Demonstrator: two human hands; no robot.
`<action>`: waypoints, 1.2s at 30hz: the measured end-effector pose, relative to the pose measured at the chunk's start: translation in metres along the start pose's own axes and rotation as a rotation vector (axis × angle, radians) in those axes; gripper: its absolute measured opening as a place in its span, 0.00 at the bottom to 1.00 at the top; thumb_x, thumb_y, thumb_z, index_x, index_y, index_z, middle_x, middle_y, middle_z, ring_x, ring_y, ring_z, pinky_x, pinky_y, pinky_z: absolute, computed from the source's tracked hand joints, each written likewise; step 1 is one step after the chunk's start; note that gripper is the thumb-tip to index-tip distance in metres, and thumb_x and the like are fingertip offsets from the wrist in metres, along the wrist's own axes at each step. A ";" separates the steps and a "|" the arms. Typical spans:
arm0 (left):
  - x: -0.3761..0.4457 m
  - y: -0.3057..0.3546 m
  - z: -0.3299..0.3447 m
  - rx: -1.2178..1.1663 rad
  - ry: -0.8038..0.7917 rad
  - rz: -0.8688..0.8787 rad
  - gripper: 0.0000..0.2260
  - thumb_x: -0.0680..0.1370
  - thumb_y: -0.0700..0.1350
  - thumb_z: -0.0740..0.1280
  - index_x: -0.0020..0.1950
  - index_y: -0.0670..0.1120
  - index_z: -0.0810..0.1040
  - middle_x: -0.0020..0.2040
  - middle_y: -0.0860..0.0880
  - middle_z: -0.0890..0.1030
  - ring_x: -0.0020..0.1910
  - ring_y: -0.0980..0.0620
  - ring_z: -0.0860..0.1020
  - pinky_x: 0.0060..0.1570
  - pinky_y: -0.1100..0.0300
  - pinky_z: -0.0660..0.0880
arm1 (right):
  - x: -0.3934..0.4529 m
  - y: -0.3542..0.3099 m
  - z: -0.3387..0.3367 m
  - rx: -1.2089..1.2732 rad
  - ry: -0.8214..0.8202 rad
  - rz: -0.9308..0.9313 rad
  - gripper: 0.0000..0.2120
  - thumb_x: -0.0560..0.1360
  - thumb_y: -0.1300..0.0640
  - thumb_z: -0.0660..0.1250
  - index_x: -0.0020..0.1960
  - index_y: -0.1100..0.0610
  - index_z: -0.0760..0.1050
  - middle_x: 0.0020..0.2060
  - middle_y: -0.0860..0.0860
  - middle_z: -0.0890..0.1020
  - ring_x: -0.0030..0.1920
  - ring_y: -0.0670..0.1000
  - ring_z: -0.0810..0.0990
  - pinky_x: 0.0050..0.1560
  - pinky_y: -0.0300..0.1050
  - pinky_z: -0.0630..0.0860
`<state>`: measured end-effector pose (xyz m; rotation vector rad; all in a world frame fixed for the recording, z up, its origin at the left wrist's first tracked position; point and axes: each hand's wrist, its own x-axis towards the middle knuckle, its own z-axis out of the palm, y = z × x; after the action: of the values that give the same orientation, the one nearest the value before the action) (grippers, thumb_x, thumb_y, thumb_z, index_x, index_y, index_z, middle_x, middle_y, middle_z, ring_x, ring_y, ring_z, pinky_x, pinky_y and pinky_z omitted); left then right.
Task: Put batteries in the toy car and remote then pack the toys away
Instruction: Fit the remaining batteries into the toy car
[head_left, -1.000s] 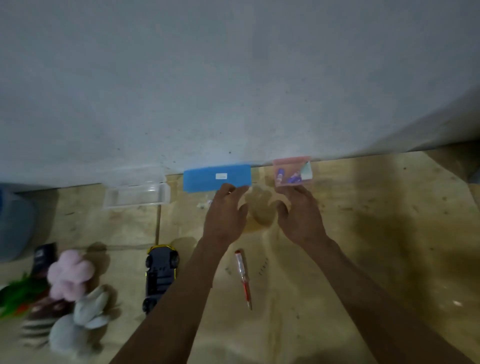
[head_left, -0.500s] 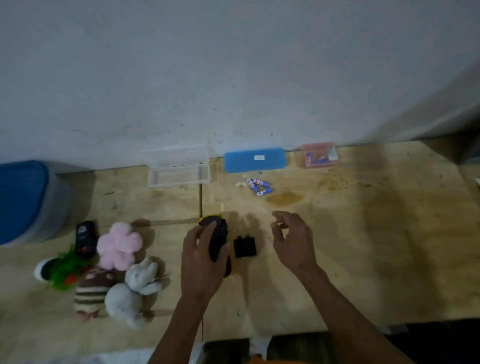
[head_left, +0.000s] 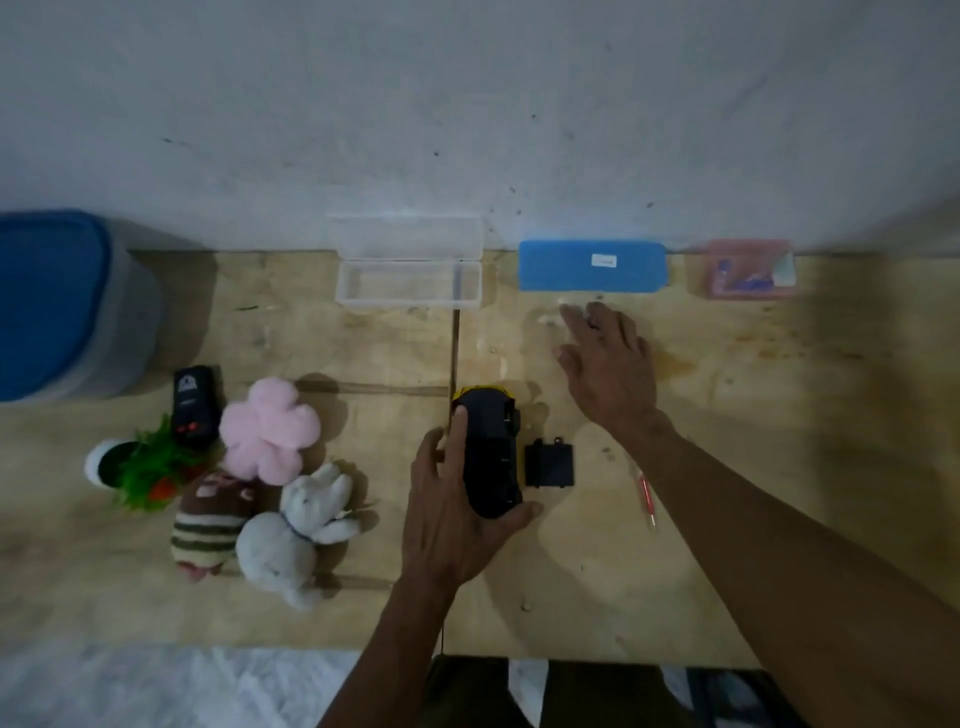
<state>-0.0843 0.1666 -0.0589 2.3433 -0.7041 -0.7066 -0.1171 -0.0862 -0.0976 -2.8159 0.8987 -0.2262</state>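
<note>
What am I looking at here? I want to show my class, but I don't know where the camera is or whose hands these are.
There is no machine: a person wears a camera on the head, looking down at a wooden table. The left hand grips an upturned toy car; its black battery cover lies beside it. The right hand reaches, fingers straight, towards the blue case; whatever lies under it is hidden. Also there: a clear open box, a pink box, a remote, soft toys and a screwdriver.
</note>
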 end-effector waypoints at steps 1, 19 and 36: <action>0.002 -0.001 0.001 -0.006 -0.006 0.018 0.57 0.63 0.71 0.72 0.80 0.62 0.39 0.77 0.44 0.58 0.72 0.44 0.63 0.65 0.43 0.73 | 0.002 0.001 0.005 -0.025 -0.008 0.003 0.21 0.80 0.45 0.59 0.72 0.48 0.67 0.66 0.54 0.71 0.65 0.59 0.69 0.57 0.57 0.72; 0.010 0.002 0.004 -0.017 -0.036 0.002 0.66 0.57 0.70 0.78 0.81 0.57 0.38 0.67 0.48 0.70 0.58 0.60 0.63 0.54 0.60 0.69 | 0.020 0.011 0.029 -0.070 0.177 -0.090 0.12 0.81 0.49 0.60 0.51 0.57 0.75 0.43 0.55 0.79 0.43 0.55 0.79 0.29 0.48 0.77; 0.021 0.026 -0.004 -0.163 -0.055 -0.032 0.63 0.58 0.53 0.85 0.81 0.60 0.44 0.62 0.51 0.66 0.49 0.63 0.65 0.53 0.67 0.69 | 0.027 -0.008 0.006 0.288 0.073 0.212 0.17 0.83 0.48 0.56 0.54 0.61 0.76 0.43 0.56 0.82 0.42 0.57 0.80 0.41 0.45 0.72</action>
<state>-0.0752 0.1374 -0.0460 2.1984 -0.6097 -0.8139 -0.0900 -0.0946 -0.0992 -2.4440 1.0757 -0.3954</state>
